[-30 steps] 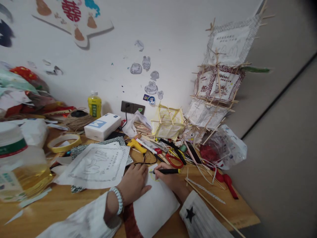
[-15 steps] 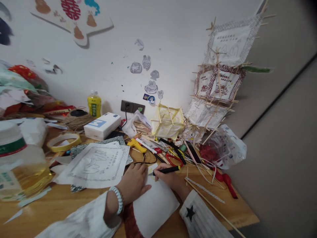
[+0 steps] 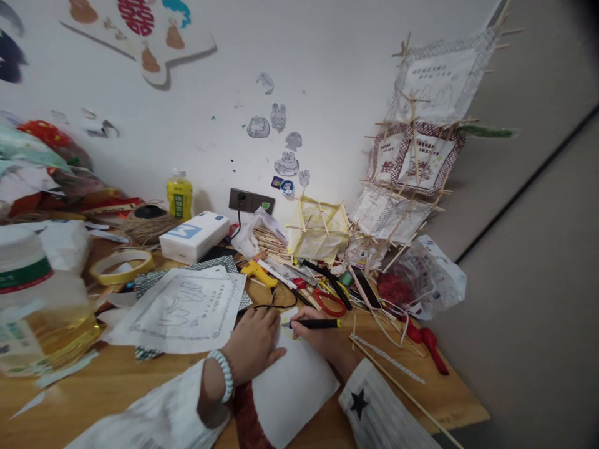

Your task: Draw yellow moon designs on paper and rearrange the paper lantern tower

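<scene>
My right hand [image 3: 313, 337] grips a black marker [image 3: 319, 323] with a yellow end, its tip at the upper part of a white sheet of paper [image 3: 294, 393]. Yellow marks show on the paper near the tip. My left hand [image 3: 255, 342] lies flat on the sheet's left edge, fingers stretched out. A dark red strip [image 3: 250, 415] runs along the paper's lower left side. Left of my left hand lies another sheet with a pencil-like drawing and writing [image 3: 187, 312], over a patterned green piece.
Behind my hands are a yellow glue gun [image 3: 259, 272], red-handled scissors [image 3: 332, 302], a phone [image 3: 365, 287] and a yellow stick-framed lantern [image 3: 318, 231]. A tall stack of paper lanterns [image 3: 416, 156] leans at right. A big bottle [image 3: 42, 305] and tape roll [image 3: 122, 267] stand left.
The marker's tip has shifted slightly and the marker lies a little flatter. My left hand stays in place on the paper.
</scene>
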`<action>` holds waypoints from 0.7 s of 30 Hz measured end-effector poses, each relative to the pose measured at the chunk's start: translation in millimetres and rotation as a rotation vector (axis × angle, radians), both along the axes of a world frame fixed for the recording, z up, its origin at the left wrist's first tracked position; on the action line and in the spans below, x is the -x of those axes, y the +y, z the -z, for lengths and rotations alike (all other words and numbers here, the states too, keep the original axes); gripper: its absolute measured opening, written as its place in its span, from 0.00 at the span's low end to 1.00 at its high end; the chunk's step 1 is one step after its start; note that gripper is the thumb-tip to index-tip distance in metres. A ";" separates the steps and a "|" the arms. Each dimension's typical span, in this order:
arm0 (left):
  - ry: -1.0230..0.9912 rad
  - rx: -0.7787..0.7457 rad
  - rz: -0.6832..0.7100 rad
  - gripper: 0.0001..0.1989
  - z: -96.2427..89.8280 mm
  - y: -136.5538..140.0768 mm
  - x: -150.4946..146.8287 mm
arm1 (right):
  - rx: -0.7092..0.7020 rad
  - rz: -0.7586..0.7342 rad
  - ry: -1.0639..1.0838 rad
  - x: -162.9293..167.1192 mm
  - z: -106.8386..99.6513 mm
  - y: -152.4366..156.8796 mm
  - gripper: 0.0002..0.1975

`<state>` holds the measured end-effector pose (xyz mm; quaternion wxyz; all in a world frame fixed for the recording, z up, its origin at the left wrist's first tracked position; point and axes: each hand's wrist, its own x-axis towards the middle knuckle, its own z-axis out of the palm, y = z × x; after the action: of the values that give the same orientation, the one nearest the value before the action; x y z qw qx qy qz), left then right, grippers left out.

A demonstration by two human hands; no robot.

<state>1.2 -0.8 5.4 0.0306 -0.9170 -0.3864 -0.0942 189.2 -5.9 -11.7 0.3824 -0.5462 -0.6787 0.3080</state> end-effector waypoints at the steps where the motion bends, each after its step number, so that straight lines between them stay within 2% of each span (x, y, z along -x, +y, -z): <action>1: -0.001 0.003 -0.001 0.26 -0.5 -0.3 0.1 | 0.011 -0.022 -0.007 -0.4 -0.8 -0.2 0.05; 5: -0.007 0.000 -0.002 0.25 -1.4 -0.8 0.6 | 0.040 -0.060 -0.025 -2.9 -1.9 1.2 0.09; 10: 0.006 -0.003 -0.003 0.25 -2.2 -0.8 0.8 | 0.013 -0.017 0.013 -2.1 -0.3 1.9 0.05; 15: 0.017 -0.002 0.001 0.25 -2.3 -0.2 0.0 | 0.045 -0.082 0.018 -3.4 1.7 3.6 0.07; 21: 0.019 -0.006 -0.001 0.26 -2.4 -0.4 -0.4 | 0.069 -0.073 0.073 -6.5 5.3 9.7 0.06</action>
<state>1.6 -1.2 7.9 0.0370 -0.9176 -0.3861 -0.0866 195.6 3.7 -17.0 0.3764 -0.5224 -0.6727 0.3645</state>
